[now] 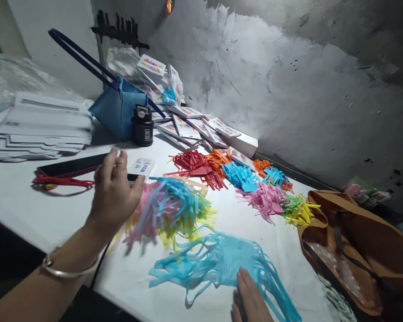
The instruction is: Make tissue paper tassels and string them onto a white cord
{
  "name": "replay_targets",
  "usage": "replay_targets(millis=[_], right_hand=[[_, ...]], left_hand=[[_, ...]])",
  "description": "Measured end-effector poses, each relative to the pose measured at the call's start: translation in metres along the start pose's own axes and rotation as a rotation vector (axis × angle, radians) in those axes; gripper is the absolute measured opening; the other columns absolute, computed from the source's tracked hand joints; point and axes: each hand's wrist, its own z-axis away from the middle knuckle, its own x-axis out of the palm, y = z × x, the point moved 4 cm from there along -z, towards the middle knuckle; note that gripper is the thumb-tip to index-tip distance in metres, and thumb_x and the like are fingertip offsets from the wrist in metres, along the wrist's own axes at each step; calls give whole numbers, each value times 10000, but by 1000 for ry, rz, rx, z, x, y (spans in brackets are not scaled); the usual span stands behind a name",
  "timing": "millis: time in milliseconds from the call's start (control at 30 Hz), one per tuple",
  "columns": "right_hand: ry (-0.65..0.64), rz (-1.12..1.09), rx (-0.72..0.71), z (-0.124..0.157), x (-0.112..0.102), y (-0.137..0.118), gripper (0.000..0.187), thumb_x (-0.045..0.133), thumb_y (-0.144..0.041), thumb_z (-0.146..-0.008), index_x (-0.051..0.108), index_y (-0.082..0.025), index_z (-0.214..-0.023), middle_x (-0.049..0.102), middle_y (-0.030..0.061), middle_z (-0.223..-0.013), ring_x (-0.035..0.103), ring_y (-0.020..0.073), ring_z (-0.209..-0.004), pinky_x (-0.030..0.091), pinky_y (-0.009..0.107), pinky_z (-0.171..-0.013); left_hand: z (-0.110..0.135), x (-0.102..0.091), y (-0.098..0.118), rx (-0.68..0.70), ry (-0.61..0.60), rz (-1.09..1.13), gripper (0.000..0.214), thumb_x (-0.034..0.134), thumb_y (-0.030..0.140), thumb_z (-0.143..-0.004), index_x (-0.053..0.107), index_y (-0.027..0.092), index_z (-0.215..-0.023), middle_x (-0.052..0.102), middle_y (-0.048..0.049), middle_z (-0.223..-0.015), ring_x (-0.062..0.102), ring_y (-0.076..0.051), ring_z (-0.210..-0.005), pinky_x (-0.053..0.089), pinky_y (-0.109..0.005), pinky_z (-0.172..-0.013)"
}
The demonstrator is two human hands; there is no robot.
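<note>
My left hand [112, 192] is raised with its fingers apart, holding nothing, beside a pile of pink, light blue and yellow fringed streamers [174, 201]. A light blue streamer with a flat middle and long cut strips [238, 252] lies spread on the table. At the bottom edge, my right hand [251, 297] rests its stretched fingers on the flat middle of this piece. A dark patch shows between its thumb and fingers, and I cannot tell whether it is an object or a shadow.
Bunched red [199, 167], blue [241, 175] and pink streamers [263, 199] lie farther back. Behind them are flat printed packs [188, 127], a black jar [143, 127] and a blue bag [116, 107]. Paper stacks [43, 129] stand left; a brown bag [349, 241] stands right.
</note>
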Motion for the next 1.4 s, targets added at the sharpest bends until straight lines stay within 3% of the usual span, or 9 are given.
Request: replay_targets(millis=[67, 200, 300, 500, 733, 867, 1067, 1267, 1400], right_hand=[[-48, 100, -35, -2, 5, 3, 543, 429, -161, -986, 427, -240, -1524, 672, 101, -1337, 659, 300, -1215, 596, 458, -954], [-172, 270, -175, -20, 4, 6, 367, 473, -244, -1006, 585, -148, -1342, 712, 110, -1270, 710, 283, -1126, 619, 408, -901], [-211, 305, -189, -30, -6, 6, 309, 432, -234, -1012, 642, -139, -1217, 760, 105, -1153, 757, 265, -1000, 639, 375, -806], [-259, 311, -255, -28, -26, 1, 466, 566, -337, -935, 588, -63, -1311, 701, 173, -1268, 714, 308, -1108, 634, 394, -857], [148, 162, -183, -13, -14, -7, 375, 316, -57, -990, 678, -138, -1040, 771, 69, -892, 744, 184, -890, 511, 378, -1037], [235, 128, -134, 12, -2, -13, 366, 332, -55, -994, 676, -176, -1028, 768, 52, -853, 739, 194, -874, 492, 399, -1045], [-41, 43, -57, 21, -21, -9, 343, 288, -116, -1040, 606, -186, -1146, 755, 52, -916, 730, 200, -940, 512, 396, -939], [-254, 90, 196, -19, -16, 11, 172, 461, -187, -1015, 586, -262, -925, 667, 4, -772, 654, 207, -712, 466, 328, -675], [-410, 313, 282, -36, -1, 18, 168, 540, -162, -978, 549, -257, -840, 643, -9, -664, 645, 220, -621, 364, 300, -569]], left_hand=[[32, 13, 24, 121, -15, 65, 608, 486, 420, -1021, 358, 103, -1524, 294, -117, -1651, 256, -373, -1506, 220, -512, -1238], [130, 67, 95, 576, -739, 368, 586, 607, 256, -915, 452, 232, -1479, 555, -111, -1497, 532, -296, -1355, 448, -430, -1140], [177, 98, 122, 686, -963, 249, 593, 647, 119, -834, 513, 155, -1410, 571, -185, -1462, 558, -355, -1304, 464, -525, -1096], [179, 120, 116, 698, -900, 279, 196, 564, 20, -852, 638, 190, -915, 740, -65, -1043, 646, -239, -969, 472, -380, -904], [181, 93, 111, 638, -808, 398, 424, 678, 175, -825, 557, 237, -1226, 688, -59, -1261, 609, -269, -1106, 352, -425, -1008], [194, 90, 110, 723, -685, 407, 175, 631, 89, -853, 586, 247, -913, 737, 41, -965, 642, -194, -907, 227, -414, -1073], [193, 87, 98, 611, -766, 494, 237, 449, 51, -904, 584, 240, -858, 680, 49, -782, 611, -169, -735, 302, -368, -893], [166, 117, 110, 508, -1079, -74, 285, 464, 149, -975, 698, 188, -817, 744, -80, -783, 693, -279, -761, 397, -383, -726], [154, 136, 116, 474, -1127, -197, 279, 538, 167, -912, 739, 150, -718, 745, -161, -721, 694, -315, -633, 423, -369, -606]])
